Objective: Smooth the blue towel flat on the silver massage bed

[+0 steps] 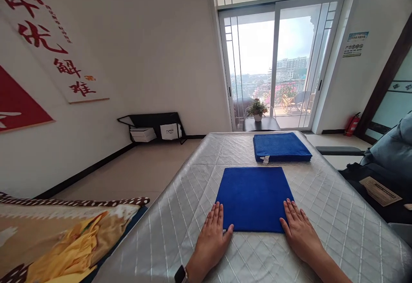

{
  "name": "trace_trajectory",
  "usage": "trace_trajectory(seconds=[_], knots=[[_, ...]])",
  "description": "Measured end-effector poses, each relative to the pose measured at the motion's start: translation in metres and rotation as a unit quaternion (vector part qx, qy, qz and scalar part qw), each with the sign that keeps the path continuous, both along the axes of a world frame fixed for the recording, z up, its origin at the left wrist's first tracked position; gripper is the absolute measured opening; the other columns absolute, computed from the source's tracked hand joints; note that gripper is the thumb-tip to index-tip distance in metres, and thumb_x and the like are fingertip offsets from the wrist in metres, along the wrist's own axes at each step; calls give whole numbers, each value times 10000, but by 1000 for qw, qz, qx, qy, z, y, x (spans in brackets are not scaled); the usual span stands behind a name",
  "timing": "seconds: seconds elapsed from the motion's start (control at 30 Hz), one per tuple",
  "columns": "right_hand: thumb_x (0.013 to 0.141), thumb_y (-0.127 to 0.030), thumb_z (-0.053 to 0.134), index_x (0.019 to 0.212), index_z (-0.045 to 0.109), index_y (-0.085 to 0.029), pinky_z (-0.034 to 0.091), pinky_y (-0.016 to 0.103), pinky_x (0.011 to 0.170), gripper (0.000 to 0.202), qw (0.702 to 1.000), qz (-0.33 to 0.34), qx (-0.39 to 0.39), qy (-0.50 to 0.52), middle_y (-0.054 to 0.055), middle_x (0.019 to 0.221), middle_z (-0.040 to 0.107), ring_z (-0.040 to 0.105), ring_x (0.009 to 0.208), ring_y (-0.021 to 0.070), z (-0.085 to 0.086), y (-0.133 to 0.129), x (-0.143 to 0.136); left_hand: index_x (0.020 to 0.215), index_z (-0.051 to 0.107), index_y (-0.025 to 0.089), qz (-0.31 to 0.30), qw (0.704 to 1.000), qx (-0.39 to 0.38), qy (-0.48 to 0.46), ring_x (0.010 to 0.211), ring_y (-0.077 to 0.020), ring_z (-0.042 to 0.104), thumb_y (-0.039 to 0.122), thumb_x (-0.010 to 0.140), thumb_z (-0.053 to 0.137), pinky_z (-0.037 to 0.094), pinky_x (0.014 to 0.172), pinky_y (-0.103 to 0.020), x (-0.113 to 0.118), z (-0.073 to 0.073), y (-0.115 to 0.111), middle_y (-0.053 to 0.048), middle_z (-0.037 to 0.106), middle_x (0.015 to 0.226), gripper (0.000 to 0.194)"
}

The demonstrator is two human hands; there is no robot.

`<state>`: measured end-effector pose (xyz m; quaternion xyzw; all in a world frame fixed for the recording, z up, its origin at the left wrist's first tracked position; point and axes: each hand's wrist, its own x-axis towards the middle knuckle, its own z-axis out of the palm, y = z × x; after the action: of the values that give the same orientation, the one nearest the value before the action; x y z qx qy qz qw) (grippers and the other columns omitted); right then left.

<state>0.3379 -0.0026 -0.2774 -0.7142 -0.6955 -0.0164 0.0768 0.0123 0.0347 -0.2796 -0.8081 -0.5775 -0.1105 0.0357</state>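
A flat, squared blue cloth (254, 199), which looks like a folded towel, lies in front of me on a silver quilted table cover (180, 214). My left hand (214, 233) rests flat at its near left corner, fingers stretched along the left edge and thumb at the near edge. On the opposite side my right hand (299, 229) lies with fingers extended over the near right corner. Neither hand grasps anything. Just beyond the cloth sits a stack of folded blue cloths (281, 145), with a small white tag sticking out at its near left corner.
A bed or couch with a patterned blanket and yellow cloth (74, 246) is at the lower left. To the right are a grey armrest (339, 150) and a dark bag (360, 184). Past the table's far edge, a potted plant (257, 109) stands on a chair before sliding glass doors.
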Motion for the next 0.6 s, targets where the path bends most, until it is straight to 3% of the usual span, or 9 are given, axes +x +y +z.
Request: trace_trajectory(seconds=[0.3,0.5,0.6], knots=[[979,-489,224,1534,303,-109,167,452,1215,676,998,14,-56,-27,84,1615,205,158,1501,239,14,5,1,1557,247,75,1,999,18,-31,1486,-298,211,583,974,318,279,1191,-478,-5,-4,0,-158,227,1606,777],[988,-461,200,1539,277,-73,169,458,1211,678,998,2,-60,-17,113,1614,213,165,1501,243,34,50,-2,1532,293,29,19,1000,-9,-18,1484,-300,220,612,966,306,264,1200,-452,-3,3,-1,-174,216,1604,812],[994,-449,199,1546,237,-47,157,458,1211,684,998,-18,-58,-19,138,1615,202,141,1505,250,33,75,1,1541,263,34,19,1000,-11,-10,1484,-302,220,606,976,291,281,1191,-460,-1,3,-1,-168,192,1611,805]])
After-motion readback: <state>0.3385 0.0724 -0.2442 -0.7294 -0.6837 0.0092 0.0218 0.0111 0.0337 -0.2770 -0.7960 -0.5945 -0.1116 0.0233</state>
